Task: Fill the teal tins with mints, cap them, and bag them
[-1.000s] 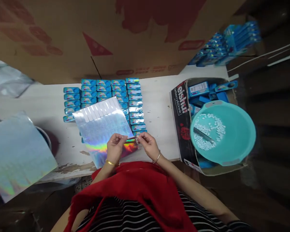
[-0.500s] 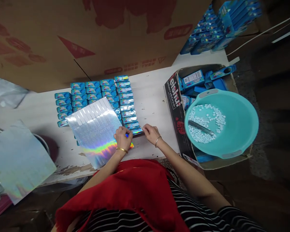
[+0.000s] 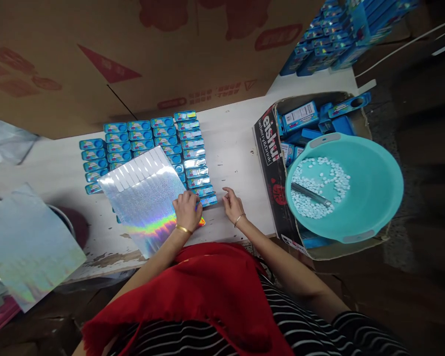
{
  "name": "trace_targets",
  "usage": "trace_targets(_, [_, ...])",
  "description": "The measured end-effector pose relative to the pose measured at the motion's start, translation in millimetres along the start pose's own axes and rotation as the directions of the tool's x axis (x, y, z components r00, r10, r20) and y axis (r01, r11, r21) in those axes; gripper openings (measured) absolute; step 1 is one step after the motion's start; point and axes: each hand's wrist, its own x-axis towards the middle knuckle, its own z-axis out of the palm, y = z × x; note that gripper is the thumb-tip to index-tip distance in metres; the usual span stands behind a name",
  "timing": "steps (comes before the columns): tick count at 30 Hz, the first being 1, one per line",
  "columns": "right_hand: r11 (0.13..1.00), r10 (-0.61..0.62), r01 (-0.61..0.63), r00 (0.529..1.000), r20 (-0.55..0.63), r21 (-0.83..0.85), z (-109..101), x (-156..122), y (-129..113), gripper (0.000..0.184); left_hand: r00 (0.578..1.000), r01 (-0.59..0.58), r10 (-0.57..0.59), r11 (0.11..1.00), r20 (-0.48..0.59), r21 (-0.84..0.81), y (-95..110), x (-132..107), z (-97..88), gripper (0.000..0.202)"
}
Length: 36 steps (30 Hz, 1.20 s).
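Note:
A shiny holographic sticker sheet (image 3: 144, 198) with a row of pale strips along its far end lies slantwise over part of the blue boxes. My left hand (image 3: 187, 210) is closed at its right edge, fingers curled beside the front box of the right-hand column; the fingertips are partly hidden. Strips with a silvery shine cover the tops of the small blue boxes (image 3: 196, 163) in that column. My right hand (image 3: 233, 206) is just right of the front box, apart from it, thumb and forefinger parted with nothing visible between them.
A large cardboard carton (image 3: 133, 59) stands behind the boxes. On the right, a turquoise basin (image 3: 374, 188) with white pellets and a dark tube rests on an open carton (image 3: 263, 148) of blue boxes. Another silvery sheet (image 3: 33, 247) lies left. More blue boxes (image 3: 322, 44) stand at back right.
My right hand has drawn slightly right, off the front box, and its fingers have parted. My left hand has shifted a little over the sheet's edge. The front box's strip looks flatter.

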Motion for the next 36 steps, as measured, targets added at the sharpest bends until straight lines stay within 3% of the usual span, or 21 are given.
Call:
trace_targets(2, [0.998,-0.05,0.051,0.998,-0.035,0.033,5.7,-13.9,-2.4,0.045,0.985,-0.17,0.169,0.985,0.041,0.034,-3.5,-10.5,1.3,0.031])
trace_targets(4, [0.992,-0.118,0.118,0.993,0.001,0.049,14.6,-27.2,-5.2,0.05,0.952,-0.301,0.293,0.95,0.09,0.08,-6.2,-20.4,4.1,0.041])
trace_targets(7, [0.993,-0.113,0.117,0.986,0.126,-0.026,26.5,-34.2,-5.0,0.055,0.93,-0.356,0.338,0.925,0.144,0.13,-9.3,-24.6,5.3,0.043])
trace_targets(9, [0.991,-0.055,0.069,0.992,0.117,-0.116,26.0,-22.6,-2.7,0.057,0.929,-0.354,0.332,0.926,0.162,0.135,-11.0,-17.3,2.5,0.044])
trace_targets(12, [0.986,-0.037,0.021,0.995,-0.094,-0.168,7.5,25.3,-9.8,0.054,0.932,-0.344,0.319,0.928,0.173,0.142,-11.4,4.7,-2.2,0.075])
trace_targets(15, [0.972,-0.174,0.131,0.958,-0.227,-0.194,-17.3,101.4,-43.9,0.057,0.928,-0.347,0.313,0.923,0.201,0.167,-10.1,28.1,0.0,0.111])
trace_targets(19, [0.901,-0.341,0.288,0.932,-0.12,-0.323,-21.6,205.4,-107.4,0.057,0.935,-0.327,0.281,0.918,0.216,0.222,-11.5,43.5,12.0,0.11])
trace_targets(23, [0.874,-0.338,0.31,0.941,-0.009,-0.373,3.0,262.4,-138.2,0.055,0.944,-0.311,0.266,0.915,0.194,0.257,-14.6,44.4,21.6,0.098])
trace_targets(28, [0.877,-0.333,0.313,0.943,0.008,-0.365,13.0,271.3,-128.3,0.054,0.939,-0.305,0.251,0.923,0.235,0.234,-7.7,51.5,24.9,0.096])
trace_targets(36, [0.855,-0.368,0.317,0.928,-0.049,-0.411,-28.7,288.4,-82.0,0.052,0.901,-0.371,0.328,0.922,0.284,0.109,22.0,81.5,29.8,0.104])
